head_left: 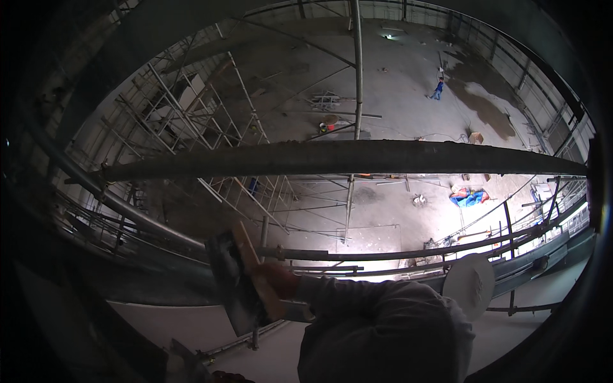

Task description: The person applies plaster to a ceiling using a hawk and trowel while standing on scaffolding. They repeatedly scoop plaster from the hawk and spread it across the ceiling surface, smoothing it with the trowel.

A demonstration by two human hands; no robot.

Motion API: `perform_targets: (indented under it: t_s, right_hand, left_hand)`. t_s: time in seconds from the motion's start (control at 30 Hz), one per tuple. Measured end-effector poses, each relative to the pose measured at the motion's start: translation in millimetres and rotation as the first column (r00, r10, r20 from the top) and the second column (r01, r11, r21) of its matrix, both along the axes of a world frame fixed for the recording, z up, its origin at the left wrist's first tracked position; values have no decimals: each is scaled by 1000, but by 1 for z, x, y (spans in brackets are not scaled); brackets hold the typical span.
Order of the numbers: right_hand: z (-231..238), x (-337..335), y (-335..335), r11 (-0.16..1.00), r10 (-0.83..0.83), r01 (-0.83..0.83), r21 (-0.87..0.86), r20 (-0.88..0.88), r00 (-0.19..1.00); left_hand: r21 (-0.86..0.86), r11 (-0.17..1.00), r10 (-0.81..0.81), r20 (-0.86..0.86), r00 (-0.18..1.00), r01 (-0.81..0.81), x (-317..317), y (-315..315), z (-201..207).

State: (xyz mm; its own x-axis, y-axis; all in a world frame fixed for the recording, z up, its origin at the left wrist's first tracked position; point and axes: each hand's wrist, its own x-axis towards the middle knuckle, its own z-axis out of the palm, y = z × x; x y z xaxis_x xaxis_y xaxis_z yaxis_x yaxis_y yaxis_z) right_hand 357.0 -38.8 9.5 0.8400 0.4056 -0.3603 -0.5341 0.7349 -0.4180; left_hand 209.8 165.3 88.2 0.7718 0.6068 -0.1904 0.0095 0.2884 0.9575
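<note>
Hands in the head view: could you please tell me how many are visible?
1: a hand at lower centre grips a plastering trowel by its wooden handle. The person's other hand may be hidden behind the dark sleeve.

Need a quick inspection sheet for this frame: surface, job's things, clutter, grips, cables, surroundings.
Surface: pale wall face at lower left, with a dark band above it.
Job's things: plastering trowel, dark blade with a wooden handle, tilted against the wall edge.
Clutter: round white disc at right; what it is cannot be told.
Grips: one hand in a reddish glove closed on the trowel handle, grey sleeve behind it; which hand cannot be told; no other hand seen.
Cables: nothing seen.
Surroundings: scaffold tubes and guard rails; concrete floor far below, with a blue tarp and a person in blue.
</note>
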Motion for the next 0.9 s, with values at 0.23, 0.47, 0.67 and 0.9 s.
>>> perform_targets:
  t_s: [0.23,0.47,0.67,0.9]
  right_hand:
    - [-12,-3,2,993,108,-109,34,38,993]
    - [-25,7,-7,996,33,-35,83,26,999]
    - [-20,16,-7,998,57,-57,37,10,998]
    - [-45,12,-26,982,177,-176,68,-12,984]
  left_hand:
    - [-40,997,-70,45,997,72,6,-14,2]
    - [-56,991,-119,86,989,124,16,-26,8]
    - [-51,992,-108,148,983,117,8,-21,16]
    - [415,900,4,-310,951,131,28,-10,-46]
